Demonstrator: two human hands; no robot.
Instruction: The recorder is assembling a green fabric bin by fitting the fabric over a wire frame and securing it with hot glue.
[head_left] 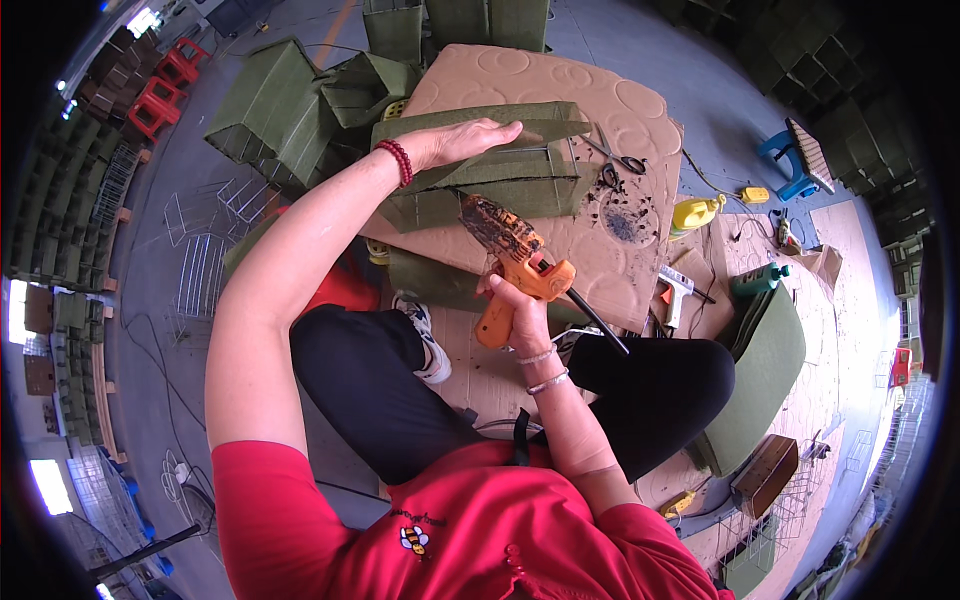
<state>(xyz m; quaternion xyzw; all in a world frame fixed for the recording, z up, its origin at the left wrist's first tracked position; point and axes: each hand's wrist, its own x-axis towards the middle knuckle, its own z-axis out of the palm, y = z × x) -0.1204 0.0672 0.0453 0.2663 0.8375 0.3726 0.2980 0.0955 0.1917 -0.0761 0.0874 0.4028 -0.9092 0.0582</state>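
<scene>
My left hand (462,143) lies with fingers stretched along the upper edge of a green fabric piece (545,190), with a thin metal wire frame showing at it. The fabric piece rests on a cardboard sheet (620,100). My right hand (517,310) is wrapped round the handle of an orange glue gun (540,277). Dark residue coats the gun's front, and a black glue stick juts out behind. Its tip points at the fabric's lower edge, but I cannot tell whether they touch. Black-handled scissors (625,160) lie right of the fabric, among dark scraps.
A yellow bottle (697,213) and a white glue gun (676,290) stand and lie right of the cardboard. Green fabric sheets (765,365) are stacked by my right knee. Green fabric boxes (265,100) and wire frames (205,255) sit at left. A blue stool (795,160) is far right.
</scene>
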